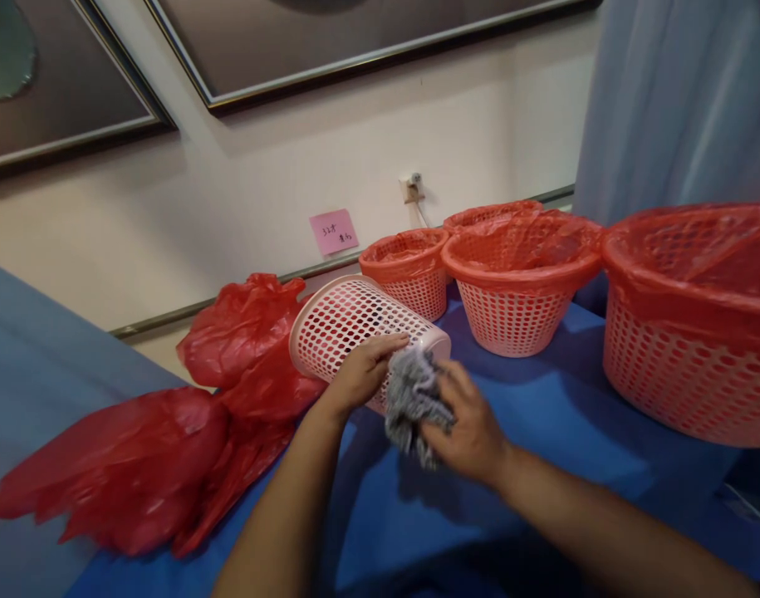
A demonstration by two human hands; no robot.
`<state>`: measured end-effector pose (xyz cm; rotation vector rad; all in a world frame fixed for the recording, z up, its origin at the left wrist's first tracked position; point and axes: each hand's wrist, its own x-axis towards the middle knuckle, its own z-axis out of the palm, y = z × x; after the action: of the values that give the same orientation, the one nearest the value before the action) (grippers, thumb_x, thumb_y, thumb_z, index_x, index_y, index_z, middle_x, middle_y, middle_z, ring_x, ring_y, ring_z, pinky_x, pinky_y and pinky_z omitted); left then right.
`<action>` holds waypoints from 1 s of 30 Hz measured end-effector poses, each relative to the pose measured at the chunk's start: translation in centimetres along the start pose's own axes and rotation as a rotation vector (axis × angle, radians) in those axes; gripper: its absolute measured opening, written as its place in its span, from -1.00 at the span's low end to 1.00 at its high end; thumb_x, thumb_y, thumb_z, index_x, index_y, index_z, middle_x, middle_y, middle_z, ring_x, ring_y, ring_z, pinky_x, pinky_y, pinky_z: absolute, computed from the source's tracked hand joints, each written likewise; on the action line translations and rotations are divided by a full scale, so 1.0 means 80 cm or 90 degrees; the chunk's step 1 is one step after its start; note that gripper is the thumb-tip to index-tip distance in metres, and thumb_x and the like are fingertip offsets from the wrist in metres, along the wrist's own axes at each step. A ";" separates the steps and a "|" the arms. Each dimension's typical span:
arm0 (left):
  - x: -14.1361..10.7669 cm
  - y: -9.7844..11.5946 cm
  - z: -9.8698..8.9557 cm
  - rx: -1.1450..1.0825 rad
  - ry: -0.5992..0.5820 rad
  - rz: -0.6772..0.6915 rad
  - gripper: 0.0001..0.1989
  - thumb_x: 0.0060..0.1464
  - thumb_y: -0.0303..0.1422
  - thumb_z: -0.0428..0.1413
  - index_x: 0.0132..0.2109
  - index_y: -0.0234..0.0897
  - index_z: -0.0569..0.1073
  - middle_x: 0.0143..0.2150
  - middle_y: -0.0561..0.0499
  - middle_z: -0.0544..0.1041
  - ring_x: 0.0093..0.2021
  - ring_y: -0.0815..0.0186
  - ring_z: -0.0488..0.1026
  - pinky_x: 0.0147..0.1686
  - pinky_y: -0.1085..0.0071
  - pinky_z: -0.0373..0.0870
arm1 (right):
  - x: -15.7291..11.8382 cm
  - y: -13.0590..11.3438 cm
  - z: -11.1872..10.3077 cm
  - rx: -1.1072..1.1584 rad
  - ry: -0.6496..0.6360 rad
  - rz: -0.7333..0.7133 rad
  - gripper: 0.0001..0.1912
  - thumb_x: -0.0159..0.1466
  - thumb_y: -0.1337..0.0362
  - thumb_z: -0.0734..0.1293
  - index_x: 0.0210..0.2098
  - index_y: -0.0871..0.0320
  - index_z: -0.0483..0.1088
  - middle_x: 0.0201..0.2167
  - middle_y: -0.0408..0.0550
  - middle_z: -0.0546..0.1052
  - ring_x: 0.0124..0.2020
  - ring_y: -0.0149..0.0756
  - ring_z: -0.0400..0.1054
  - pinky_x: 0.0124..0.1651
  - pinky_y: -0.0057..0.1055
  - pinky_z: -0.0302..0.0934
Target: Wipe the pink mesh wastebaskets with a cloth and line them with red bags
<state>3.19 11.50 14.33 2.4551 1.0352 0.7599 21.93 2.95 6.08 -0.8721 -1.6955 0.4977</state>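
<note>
Wall: off-white, two dark-framed pictures [380, 41] [61, 91], pink note [334, 232] and wall socket [412, 188] low down
Surface: table under a blue cloth [517, 407], blue-grey curtain [672, 100] far right
Pale basket: [345, 320] middle of view, tipped on its side, open rim to the left, base to the right; what bears its weight can't be told
Left hand: [368, 365] laid along the basket's side near the base, fingers together, thumb hidden; can't tell how firmly it presses
Right hand: [467, 423] fingers closed round a bunched grey rag [417, 399], rag against the base end
Basket handling: looks like thin perforated plastic, so likely light, fairly stiff, slight flex in the wall; round, so liable to roll; smooth base probably slick
Where to hold: rolled rim looks strongest; side wall near the base also works, fingertips catching the holes; hard squeezing might dent the mesh
Rag handling: soft, limp, loose edges could snag in holes; best bunched in the palm
Left side: loose red bags [149, 465], crumpled, thin film, likely slippery and easy to tear
Right side: lined baskets [513, 324] standing upright, red liners folded over rims
</note>
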 end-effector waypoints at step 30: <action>0.000 -0.020 0.005 0.023 0.035 0.003 -0.66 0.27 -0.36 0.06 0.10 -0.20 0.61 0.14 -0.09 0.62 0.19 0.13 0.51 0.26 0.06 0.39 | 0.020 0.139 -0.006 -0.136 0.124 0.327 -0.58 0.31 0.20 0.18 0.10 0.22 0.38 -0.06 0.08 0.53 -0.08 -0.17 0.45 0.01 -0.28 0.33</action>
<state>2.59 12.47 13.18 2.4813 1.0730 0.8219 25.49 11.22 -0.63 -1.4790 -1.3558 0.5553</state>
